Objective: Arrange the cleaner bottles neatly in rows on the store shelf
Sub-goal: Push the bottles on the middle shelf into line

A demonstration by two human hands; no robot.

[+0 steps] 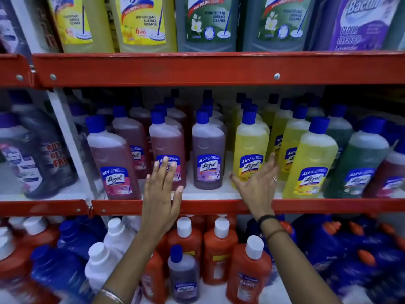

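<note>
Blue-capped cleaner bottles stand in rows on the middle shelf (210,191). My left hand (161,191) is flat and spread, fingertips against the label of a pink bottle (167,148). A leaning pink bottle (111,156) stands to its left. A purple bottle (208,150) stands alone between my hands. My right hand (258,183) is spread, fingers resting on the lower side of a yellow bottle (249,148). Another yellow bottle (315,159) and a green bottle (361,163) lean at the right. Neither hand grips anything.
A red shelf rail (219,70) runs above, with large yellow, green and lavender bottles on top. The shelf below holds orange bottles (219,249), white-capped bottles, dark blue bottles (350,255) and one small purple bottle (183,275). A white upright post (65,137) splits off the left bay.
</note>
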